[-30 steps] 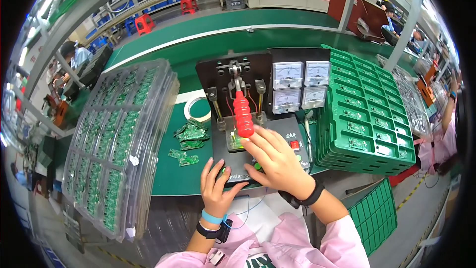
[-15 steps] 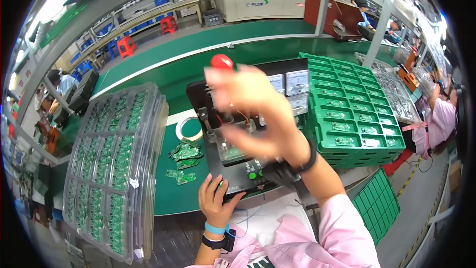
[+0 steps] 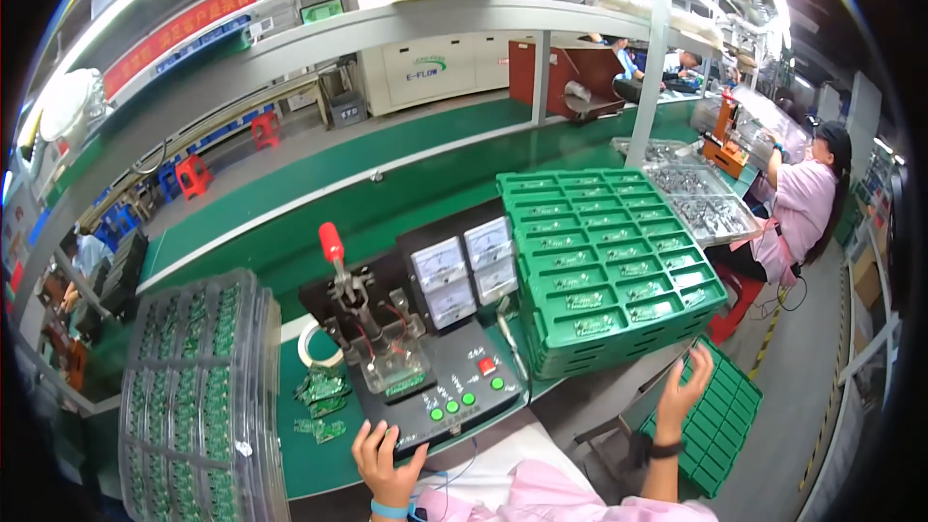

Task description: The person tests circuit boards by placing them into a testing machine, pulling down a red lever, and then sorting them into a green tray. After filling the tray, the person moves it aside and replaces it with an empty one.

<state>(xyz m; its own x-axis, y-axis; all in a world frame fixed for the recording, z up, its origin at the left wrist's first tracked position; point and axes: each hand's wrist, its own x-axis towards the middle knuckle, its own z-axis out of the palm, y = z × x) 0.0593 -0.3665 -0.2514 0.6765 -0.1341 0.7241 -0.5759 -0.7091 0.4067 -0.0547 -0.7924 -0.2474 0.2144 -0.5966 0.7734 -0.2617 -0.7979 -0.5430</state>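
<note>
My left hand [image 3: 384, 459] rests at the front left edge of a black test fixture [image 3: 464, 367], fingers spread, holding nothing. The fixture carries a toggle clamp with a red handle [image 3: 332, 243] standing up, green buttons, a red switch and several panel meters [image 3: 445, 275]. Under the clamp, a green circuit board [image 3: 404, 384] shows at the clear plate. To the right, my right hand [image 3: 684, 391] hangs in the air with bare, parted fingers, just off the near corner of a stack of green trays [image 3: 633, 333]. Small circuit boards lie in the top tray's slots.
Clear blister trays full of circuit boards [image 3: 184, 377] stand at left. Loose boards [image 3: 324, 389] and a tape roll [image 3: 319, 343] lie beside the fixture. Another green tray [image 3: 720, 425] sits low at right. A person in pink [image 3: 797, 193] works farther right, by trays of metal parts [image 3: 691, 193].
My right hand has left the fixture's clamp area and moved right, beside the green tray stack. My left hand stays at the fixture's edge. The view has swung to the right.
</note>
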